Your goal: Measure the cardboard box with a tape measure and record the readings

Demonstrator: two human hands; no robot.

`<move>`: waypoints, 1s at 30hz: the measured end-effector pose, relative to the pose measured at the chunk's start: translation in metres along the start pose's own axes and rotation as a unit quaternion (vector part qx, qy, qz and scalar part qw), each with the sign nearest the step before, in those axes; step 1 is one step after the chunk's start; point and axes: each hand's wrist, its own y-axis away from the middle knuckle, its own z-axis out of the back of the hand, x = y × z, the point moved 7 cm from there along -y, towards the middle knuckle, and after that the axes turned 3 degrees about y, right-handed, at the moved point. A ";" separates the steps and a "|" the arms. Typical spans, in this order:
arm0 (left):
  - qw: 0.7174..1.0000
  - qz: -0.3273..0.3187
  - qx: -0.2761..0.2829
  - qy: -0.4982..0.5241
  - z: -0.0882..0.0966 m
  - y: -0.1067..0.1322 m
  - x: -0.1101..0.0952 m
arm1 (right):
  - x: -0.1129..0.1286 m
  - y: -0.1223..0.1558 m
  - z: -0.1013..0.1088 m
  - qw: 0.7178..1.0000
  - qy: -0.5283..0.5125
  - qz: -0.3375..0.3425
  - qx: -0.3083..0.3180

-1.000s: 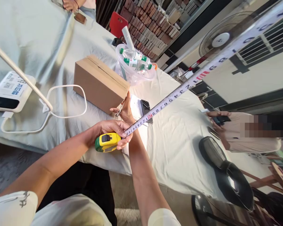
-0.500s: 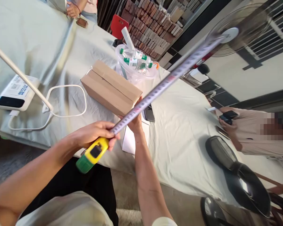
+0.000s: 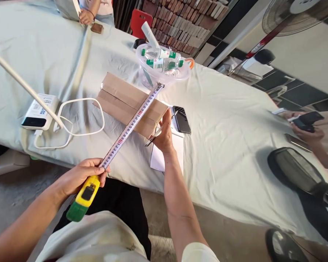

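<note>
My left hand [image 3: 79, 176] is closed round a yellow and green tape measure [image 3: 83, 196] below the table's near edge. Its white blade [image 3: 131, 125] runs up and to the right over the brown cardboard box [image 3: 120, 100], and the metal tip lies near the box's far corner. My right hand [image 3: 164, 133] rests against the box's near right end with a pen [image 3: 155, 134] pinched in its fingers. White paper [image 3: 166, 156] lies under that hand, beside a black phone [image 3: 181, 119].
A clear bowl [image 3: 164, 71] with water bottles stands behind the box. A white power bank [image 3: 39, 112] with a looped cable [image 3: 79, 120] lies at the left. Another person's hand [image 3: 307, 133] holds a phone at the right; a black fan base [image 3: 297, 173] is below it.
The extended blade has swung down from pointing up into the air to lying across the box top. My left hand dropped lower with the tape case. My right hand stayed at the box.
</note>
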 end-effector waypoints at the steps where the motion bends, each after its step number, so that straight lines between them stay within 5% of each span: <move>1: 1.000 0.003 0.002 -0.003 0.001 0.000 0.005 | -0.002 0.000 0.001 1.000 0.006 -0.009 -0.001; 6: 1.000 0.002 -0.010 -0.023 0.003 0.000 0.027 | -0.002 -0.004 0.004 0.999 0.002 -0.034 -0.014; 11: 0.995 -0.043 -0.047 -0.074 0.001 0.000 0.026 | 0.010 -0.008 0.007 0.999 -0.022 -0.018 -0.037; 19: 0.958 -0.127 -0.136 -0.218 0.007 0.009 0.004 | 0.014 -0.009 0.009 0.998 -0.027 -0.033 -0.038; 24: 0.954 -0.126 -0.134 -0.237 0.011 0.017 -0.013 | 0.010 -0.011 0.017 0.989 -0.102 -0.096 -0.038; 30: 0.906 -0.126 -0.108 -0.391 0.017 0.023 -0.049 | 0.016 -0.009 0.030 0.966 -0.208 -0.149 0.022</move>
